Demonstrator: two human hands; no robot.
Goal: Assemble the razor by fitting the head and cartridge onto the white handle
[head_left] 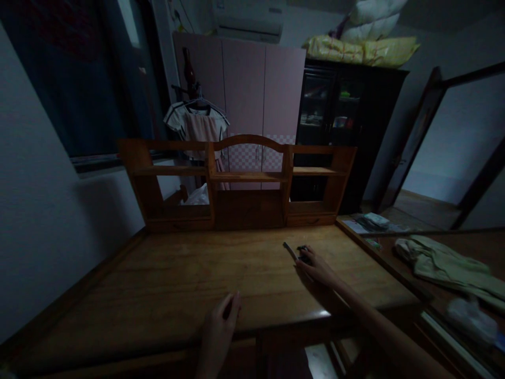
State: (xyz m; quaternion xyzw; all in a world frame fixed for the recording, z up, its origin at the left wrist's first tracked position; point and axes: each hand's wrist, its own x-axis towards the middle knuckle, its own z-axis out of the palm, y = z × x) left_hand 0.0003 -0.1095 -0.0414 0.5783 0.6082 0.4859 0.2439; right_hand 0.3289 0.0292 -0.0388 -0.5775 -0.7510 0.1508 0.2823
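One left hand point(219, 322) curls, tips together; one right hand point(314, 265) pinches one slim object point(291, 251).

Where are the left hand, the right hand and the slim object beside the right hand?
Left hand point(219, 322): head view, on the middle of the hand.
Right hand point(316, 267): head view, on the back of the hand.
Slim object point(291, 252): head view, on the pale length showing past the fingers.
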